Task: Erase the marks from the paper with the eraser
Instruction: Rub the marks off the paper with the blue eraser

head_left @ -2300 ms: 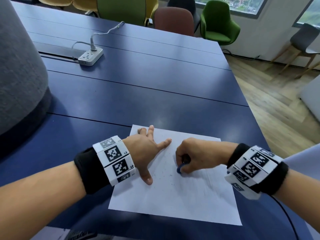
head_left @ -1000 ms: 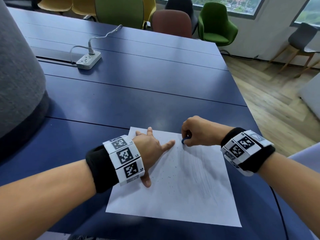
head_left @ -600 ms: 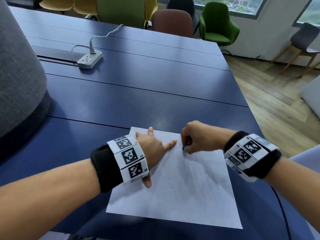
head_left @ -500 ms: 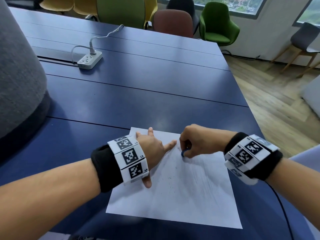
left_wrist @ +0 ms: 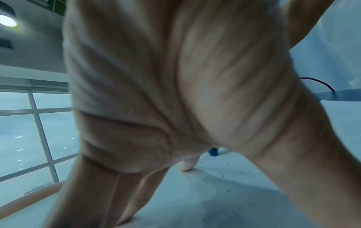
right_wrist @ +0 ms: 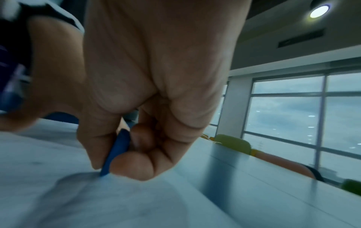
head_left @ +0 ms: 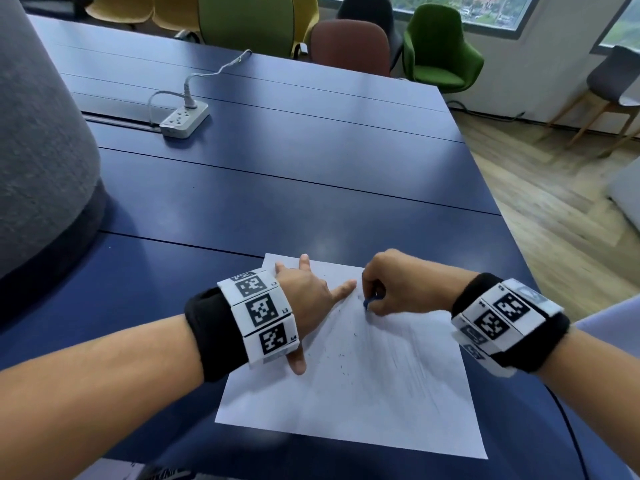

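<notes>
Head view: right hand pinches blue eraser near paper's far edge. Left hand flat, fingers spread, pinning the sheet. Best short strokes, steady pressure.

blue eraser, white paper, navy table.
</notes>
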